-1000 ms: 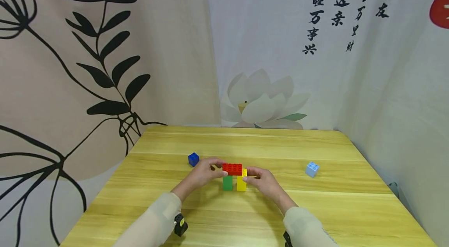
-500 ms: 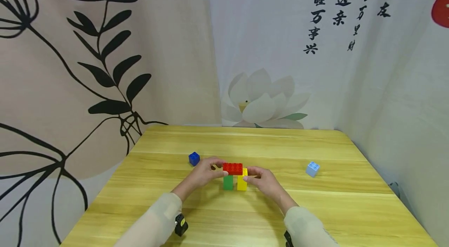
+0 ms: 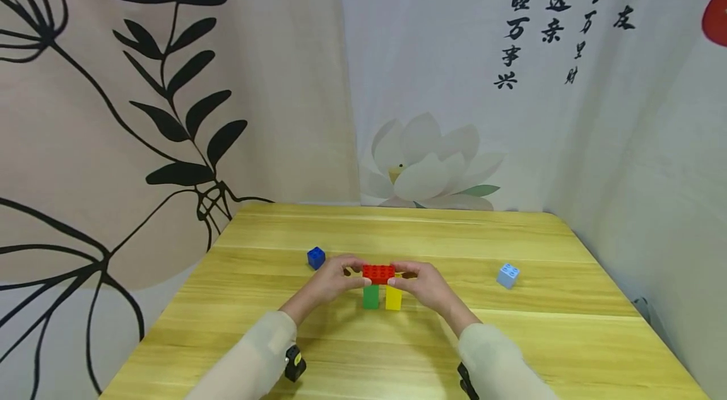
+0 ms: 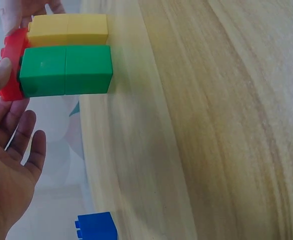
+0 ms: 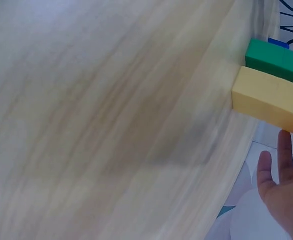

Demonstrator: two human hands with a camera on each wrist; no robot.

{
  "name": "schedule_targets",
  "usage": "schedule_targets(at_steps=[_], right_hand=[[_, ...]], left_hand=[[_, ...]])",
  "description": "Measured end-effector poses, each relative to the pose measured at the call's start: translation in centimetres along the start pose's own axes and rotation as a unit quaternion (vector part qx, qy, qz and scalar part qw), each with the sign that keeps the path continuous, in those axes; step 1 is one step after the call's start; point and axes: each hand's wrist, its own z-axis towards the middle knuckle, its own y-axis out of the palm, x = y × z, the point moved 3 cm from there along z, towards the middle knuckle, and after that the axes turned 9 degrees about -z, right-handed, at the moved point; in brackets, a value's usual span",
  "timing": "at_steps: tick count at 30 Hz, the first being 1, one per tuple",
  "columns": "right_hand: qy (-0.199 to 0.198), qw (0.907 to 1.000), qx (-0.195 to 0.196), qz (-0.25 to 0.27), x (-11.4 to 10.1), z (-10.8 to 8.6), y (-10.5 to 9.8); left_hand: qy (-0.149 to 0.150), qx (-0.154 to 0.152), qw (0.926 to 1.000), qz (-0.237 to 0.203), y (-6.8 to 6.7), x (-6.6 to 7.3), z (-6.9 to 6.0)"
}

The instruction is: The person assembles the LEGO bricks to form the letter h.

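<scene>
Grips (image 3: 332, 281) pinch red brick (image 3: 378, 274), seemingly touching green stack (image 4: 66, 71).

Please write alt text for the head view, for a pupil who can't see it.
A person's left hand and right hand pinch opposite ends of a red rectangular plastic brick over a green plastic column and a yellow plastic column. On the wooden table, a dark blue cubic brick sits beyond the left hand, a light blue cubic brick farther right.

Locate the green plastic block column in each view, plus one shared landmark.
Head: green plastic block column at lower middle.
Left wrist: upper left.
Right wrist: upper right, cut off by the frame's right edge.
Landmark: yellow plastic block column, beside it in all three.
</scene>
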Motion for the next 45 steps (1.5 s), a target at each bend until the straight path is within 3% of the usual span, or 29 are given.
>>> schedule_targets(at_steps=[18,27,45], right_hand=[[-0.012,0.9998,0.001,-0.014,0.5,-0.3,0.6],[0.02,0.9995,0.013,-0.021,0.9,-0.5,0.6],[0.019,0.9993,0.009,-0.03,1.2,-0.1,0.7]], left_hand=[[-0.013,0.016,0.9984,-0.053,0.6,-1.1,-0.6],[-0.022,0.01,0.9994,-0.025,0.3,-0.6,-0.5],[-0.008,-0.001,0.999,0.045,0.0,0.2,0.0]])
